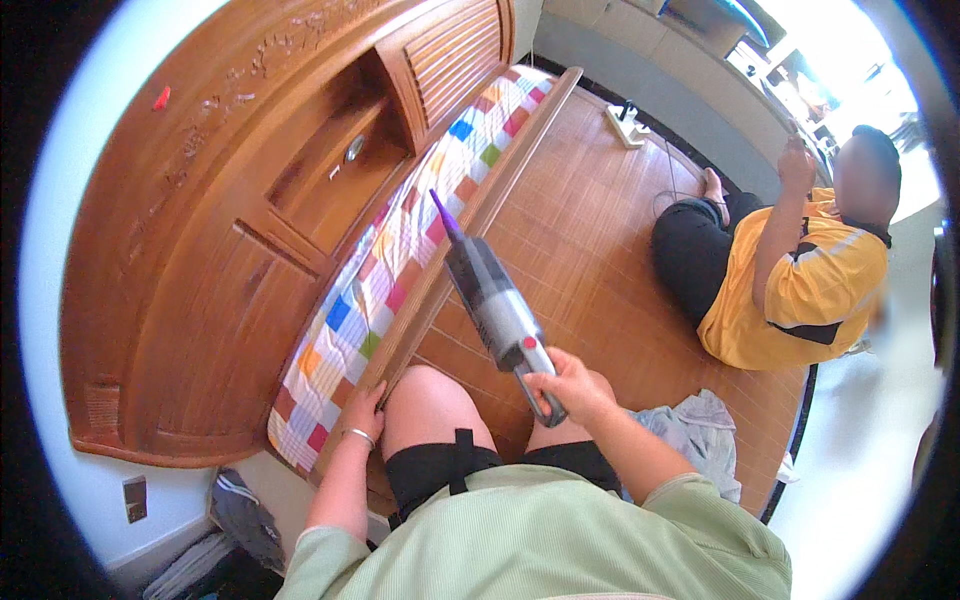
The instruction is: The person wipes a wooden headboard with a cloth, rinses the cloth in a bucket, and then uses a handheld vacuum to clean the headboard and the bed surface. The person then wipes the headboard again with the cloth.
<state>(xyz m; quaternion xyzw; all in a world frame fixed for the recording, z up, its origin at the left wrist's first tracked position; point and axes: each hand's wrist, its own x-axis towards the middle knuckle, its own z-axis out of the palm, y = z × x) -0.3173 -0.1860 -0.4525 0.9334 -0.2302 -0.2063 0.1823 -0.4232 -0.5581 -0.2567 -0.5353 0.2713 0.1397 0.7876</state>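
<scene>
My right hand (571, 386) is closed round the handle of a handheld vacuum cleaner (501, 307) with a grey body, a smoky clear front and a red button. Its narrow purple nozzle (445, 215) points up and to the left, over the wooden bed rail (491, 184) and the edge of a checked, multicoloured mattress cover (394, 262). Beside my left thigh, my left hand (365, 411) rests on the same rail; its fingers are partly hidden at the rail's edge. Past the mattress stands a carved wooden headboard (202, 300) with an open shelf niche (337, 161).
A person in a yellow shirt (795, 285) sits on the wooden slatted surface (577, 217) at the right. Crumpled grey-blue cloth (694, 435) lies near my right elbow. Near the far wall is a white object (627, 126) with a cable. Dark clothing (244, 510) is at the lower left.
</scene>
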